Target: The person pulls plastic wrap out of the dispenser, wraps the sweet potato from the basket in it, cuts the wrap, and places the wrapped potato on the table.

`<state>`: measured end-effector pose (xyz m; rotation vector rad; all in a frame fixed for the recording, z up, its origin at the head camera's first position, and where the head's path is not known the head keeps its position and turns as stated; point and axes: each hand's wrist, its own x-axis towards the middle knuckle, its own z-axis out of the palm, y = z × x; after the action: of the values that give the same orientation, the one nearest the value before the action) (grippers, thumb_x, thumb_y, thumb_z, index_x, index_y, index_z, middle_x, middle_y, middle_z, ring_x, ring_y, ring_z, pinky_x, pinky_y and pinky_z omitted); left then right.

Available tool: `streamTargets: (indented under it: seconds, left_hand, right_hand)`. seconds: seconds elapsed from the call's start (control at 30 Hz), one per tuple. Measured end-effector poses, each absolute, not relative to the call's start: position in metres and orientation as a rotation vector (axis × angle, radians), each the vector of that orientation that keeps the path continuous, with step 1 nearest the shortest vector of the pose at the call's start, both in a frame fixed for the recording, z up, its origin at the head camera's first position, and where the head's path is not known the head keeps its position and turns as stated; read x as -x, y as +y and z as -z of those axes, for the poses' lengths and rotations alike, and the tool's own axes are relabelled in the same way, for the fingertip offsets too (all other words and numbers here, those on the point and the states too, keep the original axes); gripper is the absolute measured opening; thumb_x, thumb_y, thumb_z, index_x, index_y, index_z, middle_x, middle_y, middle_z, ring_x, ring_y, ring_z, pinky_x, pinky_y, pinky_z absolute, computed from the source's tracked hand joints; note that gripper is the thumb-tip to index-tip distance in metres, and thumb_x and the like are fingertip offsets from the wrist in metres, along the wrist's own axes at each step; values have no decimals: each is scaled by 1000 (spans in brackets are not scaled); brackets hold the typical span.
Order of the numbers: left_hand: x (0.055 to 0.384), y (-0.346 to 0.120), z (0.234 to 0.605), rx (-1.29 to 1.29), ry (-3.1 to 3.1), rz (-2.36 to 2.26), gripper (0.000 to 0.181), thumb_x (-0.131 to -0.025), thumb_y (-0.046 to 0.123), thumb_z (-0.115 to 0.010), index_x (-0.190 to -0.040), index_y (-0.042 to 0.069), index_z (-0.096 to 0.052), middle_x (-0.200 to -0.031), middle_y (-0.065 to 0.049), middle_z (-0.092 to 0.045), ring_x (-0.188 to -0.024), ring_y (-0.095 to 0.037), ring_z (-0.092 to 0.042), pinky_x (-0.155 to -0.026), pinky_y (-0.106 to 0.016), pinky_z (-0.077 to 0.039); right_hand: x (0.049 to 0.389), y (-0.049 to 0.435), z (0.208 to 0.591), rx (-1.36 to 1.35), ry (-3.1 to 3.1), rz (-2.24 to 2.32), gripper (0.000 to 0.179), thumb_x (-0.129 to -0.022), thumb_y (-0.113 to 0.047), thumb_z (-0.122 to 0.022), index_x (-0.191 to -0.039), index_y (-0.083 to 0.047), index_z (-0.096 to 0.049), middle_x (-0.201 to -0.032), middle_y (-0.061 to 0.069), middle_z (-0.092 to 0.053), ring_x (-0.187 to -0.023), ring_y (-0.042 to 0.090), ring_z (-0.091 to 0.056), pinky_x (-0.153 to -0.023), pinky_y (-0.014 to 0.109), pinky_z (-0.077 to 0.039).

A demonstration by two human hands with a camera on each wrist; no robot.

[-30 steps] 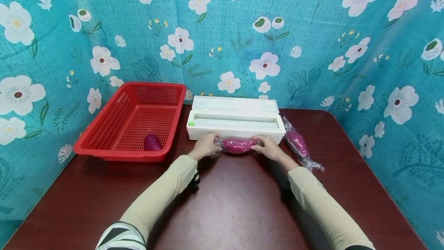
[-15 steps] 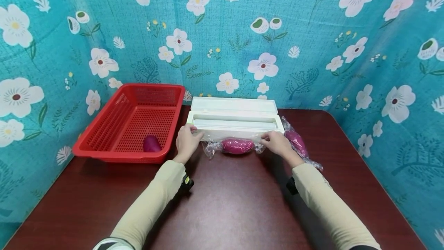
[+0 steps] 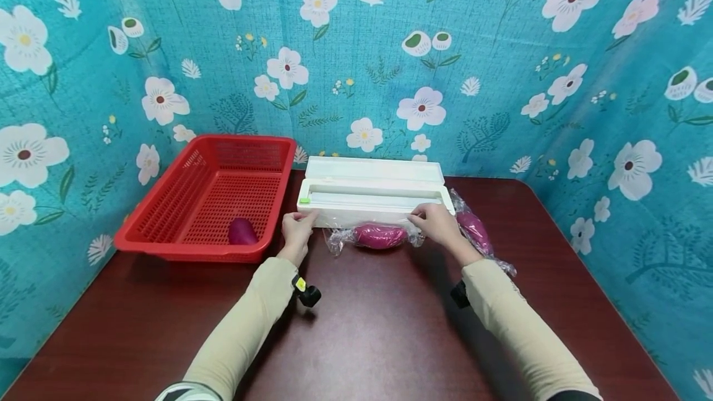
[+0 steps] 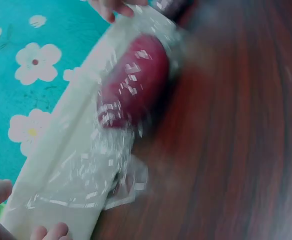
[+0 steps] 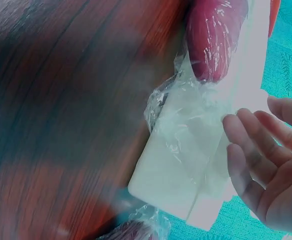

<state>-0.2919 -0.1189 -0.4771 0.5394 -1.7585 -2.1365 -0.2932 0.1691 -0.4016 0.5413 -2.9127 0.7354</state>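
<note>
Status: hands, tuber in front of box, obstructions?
Left hand at left end of box; right hand toward right.
Wrapped tuber before box, film over box front.
No visible obstruction.

Low forward passage from the left hand (image 3: 295, 237) and right hand (image 3: 437, 224) is blocked by a white box (image 3: 356, 208); outward, by a red basket (image 3: 189, 252) and a wrapped purple piece (image 3: 473, 228) respectively. Room is left between the sleeves (image 3: 245, 320), over the table (image 3: 367, 320).
</note>
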Motion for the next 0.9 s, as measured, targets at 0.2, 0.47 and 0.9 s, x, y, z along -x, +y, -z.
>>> streamTargets:
  seconds: [0.2,0.47,0.9]
  left_hand:
    - [303,-113,490,-729,-1585,2297,46,-75,17,-72,-99,2,-35,-82,-16,-60,-61,-19,-64,-53,-28,-50]
    - [271,-99,434,-741,-1518,2327,35,-82,10,-63,-98,-1,-34,-72,-8,-50,-46,-7,-55,-40,-15,-40]
    - [283,-101,452,-647,-1598,2107,39,-78,6,-67,-103,7,-37,-59,-1,-49,-41,-12,-50,-36,-16,-33]
  right_hand:
    - [296,158,404,-570,-2851,-756,17,-85,-18,-58,-80,-4,-69,-61,-1,-56,-49,10,-46,-46,27,-38]
    - [299,140,405,-617,-2837,-818,18,-86,-16,-58,-80,-3,-69,-61,0,-57,-54,12,-46,-52,28,-40]
    - [304,112,409,-711,-2824,-892,18,-87,-18,-57,-80,-6,-69,-63,-2,-59,-54,10,-49,-53,26,-42]
